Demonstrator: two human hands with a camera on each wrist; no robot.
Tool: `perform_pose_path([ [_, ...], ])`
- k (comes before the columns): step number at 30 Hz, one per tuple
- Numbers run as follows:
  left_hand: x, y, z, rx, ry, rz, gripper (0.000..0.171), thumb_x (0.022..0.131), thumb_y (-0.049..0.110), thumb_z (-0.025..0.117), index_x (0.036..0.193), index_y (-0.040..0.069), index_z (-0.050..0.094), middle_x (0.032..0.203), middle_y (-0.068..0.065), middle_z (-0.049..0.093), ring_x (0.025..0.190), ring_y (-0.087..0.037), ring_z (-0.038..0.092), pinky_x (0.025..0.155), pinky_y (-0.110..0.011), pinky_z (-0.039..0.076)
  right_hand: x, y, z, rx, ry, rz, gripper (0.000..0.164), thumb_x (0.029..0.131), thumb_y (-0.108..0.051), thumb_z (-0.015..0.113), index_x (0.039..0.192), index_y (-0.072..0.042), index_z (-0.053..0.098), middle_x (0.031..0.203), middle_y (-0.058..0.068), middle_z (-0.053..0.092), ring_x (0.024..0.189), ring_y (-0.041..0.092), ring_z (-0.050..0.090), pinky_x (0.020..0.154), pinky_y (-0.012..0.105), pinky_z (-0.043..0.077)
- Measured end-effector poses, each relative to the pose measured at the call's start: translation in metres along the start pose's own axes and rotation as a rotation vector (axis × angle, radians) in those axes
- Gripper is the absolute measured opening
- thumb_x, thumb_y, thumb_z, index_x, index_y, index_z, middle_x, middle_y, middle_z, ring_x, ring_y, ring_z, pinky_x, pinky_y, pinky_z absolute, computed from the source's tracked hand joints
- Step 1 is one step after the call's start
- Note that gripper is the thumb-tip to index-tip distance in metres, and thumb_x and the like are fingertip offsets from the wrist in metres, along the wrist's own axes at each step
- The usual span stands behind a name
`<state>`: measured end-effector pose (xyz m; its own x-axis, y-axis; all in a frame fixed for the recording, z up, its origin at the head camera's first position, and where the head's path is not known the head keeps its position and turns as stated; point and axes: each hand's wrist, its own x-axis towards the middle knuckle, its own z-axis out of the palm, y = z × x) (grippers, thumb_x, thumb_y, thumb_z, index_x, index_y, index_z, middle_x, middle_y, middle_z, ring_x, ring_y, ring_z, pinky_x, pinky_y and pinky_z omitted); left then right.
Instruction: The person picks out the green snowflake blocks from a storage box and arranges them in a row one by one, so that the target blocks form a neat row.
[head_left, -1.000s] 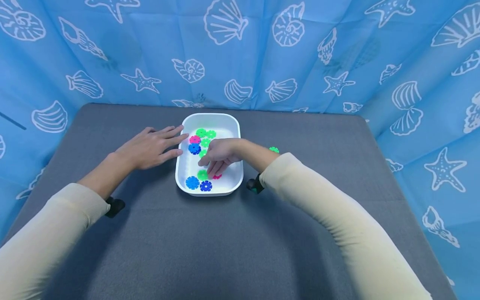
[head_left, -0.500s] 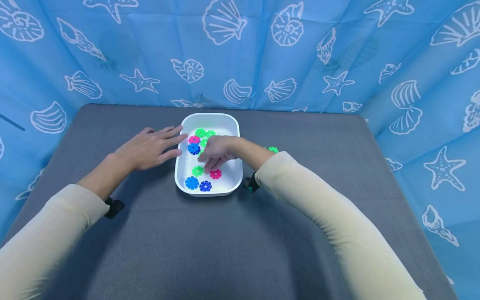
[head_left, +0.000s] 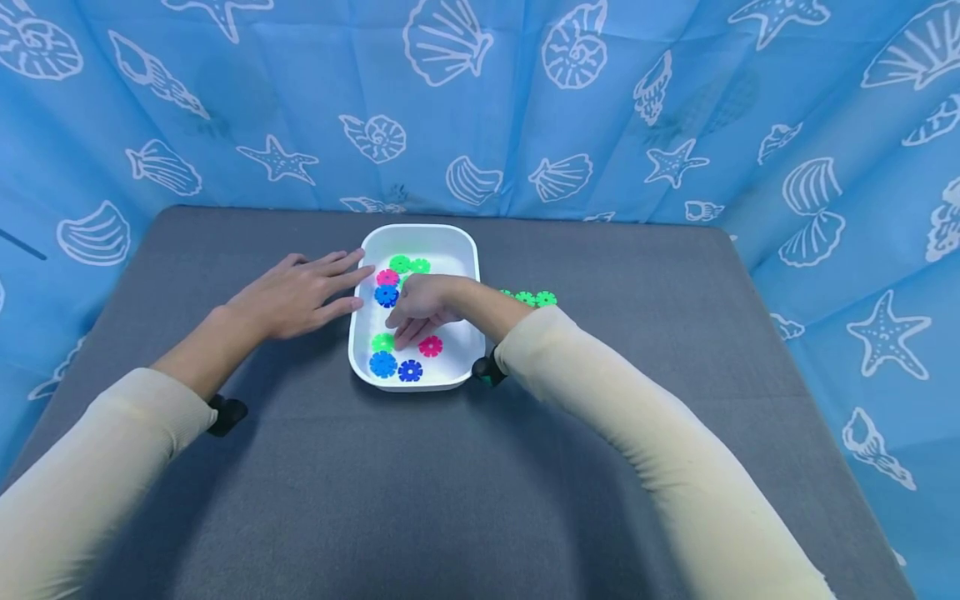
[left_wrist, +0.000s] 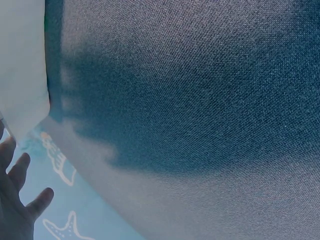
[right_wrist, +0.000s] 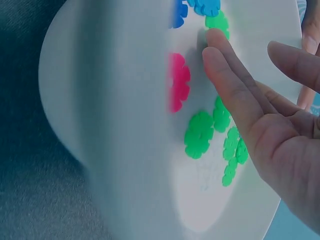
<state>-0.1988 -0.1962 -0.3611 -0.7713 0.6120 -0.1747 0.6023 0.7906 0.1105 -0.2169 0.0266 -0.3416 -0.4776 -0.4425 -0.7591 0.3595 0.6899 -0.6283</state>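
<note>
My left hand [head_left: 296,296] has its fingers spread straight at the left rim of a white plastic tub [head_left: 468,367]. Inside the tub, my right hand [head_left: 426,302] reaches down with fingers nearly straight, their tips at a green notched disc [head_left: 382,342]. The right wrist view shows the thumb apart from those fingers and nothing pinched. Beside the fingertips lies a pink disc [head_left: 431,346]; a light blue disc [head_left: 383,364] and a dark blue disc [head_left: 410,371] sit toward the near wall. Several green discs [right_wrist: 199,135] are partly hidden under my right hand in the head view.
Farther back in the tub are another pink disc [head_left: 387,277], blue discs [head_left: 386,295] and green discs [head_left: 400,264]. On the grey table [head_left: 420,492], a row of green discs [head_left: 525,298] lies right of the tub, partly behind my right forearm. A blue shell-print curtain [head_left: 510,83] hangs behind.
My right hand has shifted left in the tub, and the green disc at its fingertips has slid left with it. The near pink disc and more of the table's green row show now. Left hand unchanged.
</note>
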Motion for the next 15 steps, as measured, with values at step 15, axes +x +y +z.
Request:
perform_pose_path([
  [15,-0.001,-0.001,0.0,-0.005,0.009,0.008,0.066,0.103,0.05,0.045,0.158,0.019,0.028,0.165,-0.011,0.019,0.149,-0.037,0.021,0.11,-0.069,0.024,0.006,-0.009,0.012,0.008,-0.048,-0.019,0.023,0.099,-0.012,0.062,0.116,0.005,0.062,0.115,0.023,0.069,0.109,0.032,0.068,0.095,0.038,0.053],
])
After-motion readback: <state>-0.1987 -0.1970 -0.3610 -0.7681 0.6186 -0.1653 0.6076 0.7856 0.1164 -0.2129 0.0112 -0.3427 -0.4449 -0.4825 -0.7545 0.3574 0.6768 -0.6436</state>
